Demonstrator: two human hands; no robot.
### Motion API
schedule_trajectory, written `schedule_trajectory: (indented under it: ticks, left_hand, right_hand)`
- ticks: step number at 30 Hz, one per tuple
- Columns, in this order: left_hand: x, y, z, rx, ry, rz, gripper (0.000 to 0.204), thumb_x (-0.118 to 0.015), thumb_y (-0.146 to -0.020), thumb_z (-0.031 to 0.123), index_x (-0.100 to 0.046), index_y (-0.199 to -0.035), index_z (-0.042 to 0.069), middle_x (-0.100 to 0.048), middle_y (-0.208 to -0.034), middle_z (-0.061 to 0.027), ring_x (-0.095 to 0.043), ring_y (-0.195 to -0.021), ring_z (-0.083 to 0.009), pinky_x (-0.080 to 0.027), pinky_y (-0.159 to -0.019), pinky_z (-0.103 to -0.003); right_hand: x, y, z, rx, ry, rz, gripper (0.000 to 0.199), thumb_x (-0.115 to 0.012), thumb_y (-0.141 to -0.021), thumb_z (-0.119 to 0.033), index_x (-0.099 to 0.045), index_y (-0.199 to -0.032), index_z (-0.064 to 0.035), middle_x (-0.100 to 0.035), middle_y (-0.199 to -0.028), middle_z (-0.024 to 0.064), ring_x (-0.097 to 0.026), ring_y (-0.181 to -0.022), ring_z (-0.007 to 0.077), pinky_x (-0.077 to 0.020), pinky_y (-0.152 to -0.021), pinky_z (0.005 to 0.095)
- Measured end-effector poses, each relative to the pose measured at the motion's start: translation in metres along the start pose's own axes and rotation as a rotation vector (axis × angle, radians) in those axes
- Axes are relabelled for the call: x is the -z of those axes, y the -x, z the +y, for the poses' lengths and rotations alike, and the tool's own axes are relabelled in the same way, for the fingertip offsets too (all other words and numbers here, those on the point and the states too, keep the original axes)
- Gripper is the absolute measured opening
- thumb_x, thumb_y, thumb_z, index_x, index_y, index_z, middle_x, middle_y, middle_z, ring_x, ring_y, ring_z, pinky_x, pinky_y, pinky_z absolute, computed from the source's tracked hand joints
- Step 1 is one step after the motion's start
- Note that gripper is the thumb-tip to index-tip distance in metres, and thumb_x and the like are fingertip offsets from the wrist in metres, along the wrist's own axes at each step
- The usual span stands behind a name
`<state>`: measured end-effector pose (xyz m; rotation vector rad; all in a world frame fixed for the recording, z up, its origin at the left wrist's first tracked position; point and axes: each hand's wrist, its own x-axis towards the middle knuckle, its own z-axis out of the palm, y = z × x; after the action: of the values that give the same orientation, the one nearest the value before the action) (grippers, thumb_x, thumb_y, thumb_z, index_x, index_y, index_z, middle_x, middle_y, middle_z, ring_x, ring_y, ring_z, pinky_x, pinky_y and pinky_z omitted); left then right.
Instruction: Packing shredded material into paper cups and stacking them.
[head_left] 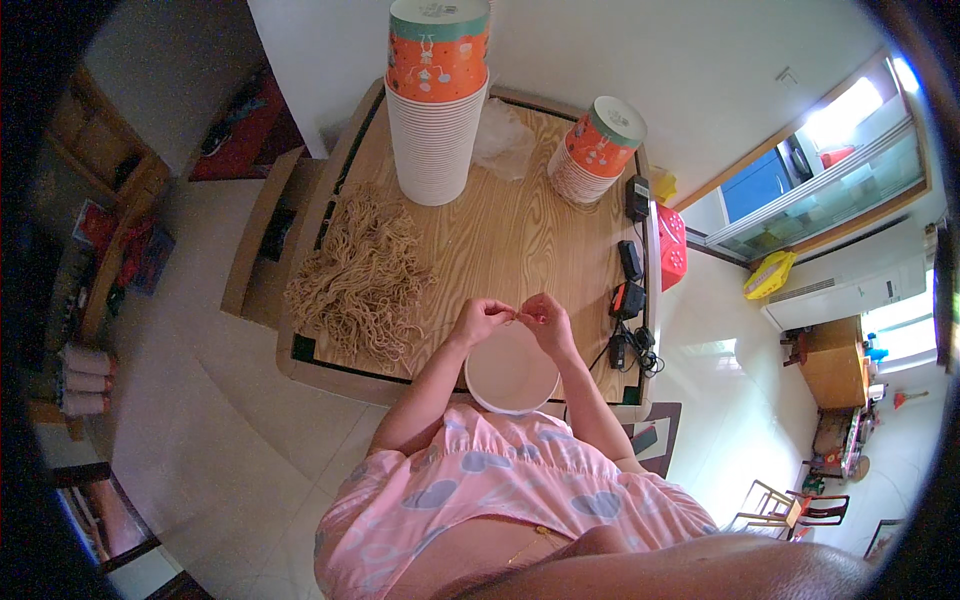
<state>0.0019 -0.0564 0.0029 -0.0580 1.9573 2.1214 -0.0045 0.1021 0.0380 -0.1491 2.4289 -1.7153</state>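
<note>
Pinching what looks like a thin tan cord (pixel 514 318), the left hand (pixel 482 322) and right hand (pixel 546 322) meet in the head view, both closed at the fingertips; the strand is too small to make out fully. Just nearer than them, at the near edge of the wood-grain table (pixel 500 245), is a round paper bucket (pixel 512 375). Good handling probably means keeping the strand taut between the pinches, bracing the bucket against tipping, and separating strands singly from the cord bundle (pixel 365 280) on the left.
</note>
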Motion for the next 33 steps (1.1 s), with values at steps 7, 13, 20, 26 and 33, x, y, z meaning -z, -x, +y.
schedule_trajectory:
  ticks: [7, 13, 20, 26, 33]
  left_hand:
    - [-0.003, 0.001, -0.002, -0.119, -0.193, 0.06, 0.011, -0.063, -0.075, 0.011, -0.065, -0.079, 0.002, -0.063, -0.067, -0.0036, -0.058, -0.061, -0.0088, -0.046, -0.058, -0.023]
    - [-0.006, -0.006, -0.011, -0.071, -0.266, 0.079, 0.011, -0.063, -0.073, 0.012, -0.065, -0.078, 0.002, -0.063, -0.065, -0.0035, -0.058, -0.059, -0.0084, -0.046, -0.056, -0.023]
    - [-0.002, -0.006, -0.013, 0.004, 0.064, 0.003, 0.011, -0.062, -0.075, 0.01, -0.064, -0.081, 0.001, -0.063, -0.071, -0.003, -0.057, -0.065, -0.0087, -0.046, -0.06, -0.022]
    - [0.001, -0.005, -0.009, 0.075, 0.192, -0.11, 0.012, -0.061, -0.075, 0.01, -0.063, -0.083, 0.001, -0.062, -0.075, -0.0022, -0.056, -0.068, -0.0087, -0.046, -0.063, -0.023]
    - [0.007, -0.007, -0.01, 0.275, 0.362, -0.184, 0.014, -0.056, -0.079, 0.014, -0.061, -0.085, 0.002, -0.061, -0.077, -0.0039, -0.057, -0.065, -0.0114, -0.047, -0.059, -0.025]
  right_hand:
    - [-0.001, 0.0, 0.0, 0.001, 0.02, 0.017, 0.015, -0.065, -0.072, -0.002, -0.051, -0.08, -0.0025, -0.057, -0.071, 0.0035, -0.053, -0.066, 0.0103, -0.0446, -0.061, 0.0242]
    - [-0.001, 0.0, 0.003, 0.063, 0.042, 0.027, 0.016, -0.063, -0.072, -0.001, -0.051, -0.081, -0.0028, -0.056, -0.071, 0.0036, -0.053, -0.067, 0.0103, -0.0446, -0.061, 0.0243]
    - [-0.002, 0.0, 0.004, 0.01, -0.026, -0.006, 0.015, -0.061, -0.073, 0.0, -0.049, -0.081, -0.003, -0.055, -0.071, 0.0026, -0.052, -0.066, 0.0097, -0.0426, -0.059, 0.023]
    - [-0.002, -0.001, 0.009, 0.039, -0.104, -0.015, 0.014, -0.059, -0.073, 0.001, -0.049, -0.082, -0.0031, -0.054, -0.071, 0.0019, -0.05, -0.067, 0.0085, -0.042, -0.059, 0.0225]
    - [-0.001, 0.0, 0.006, 0.003, -0.056, -0.028, 0.012, -0.06, -0.074, 0.0, -0.052, -0.082, -0.0039, -0.054, -0.071, -0.0006, -0.05, -0.067, 0.0066, -0.0404, -0.059, 0.0201]
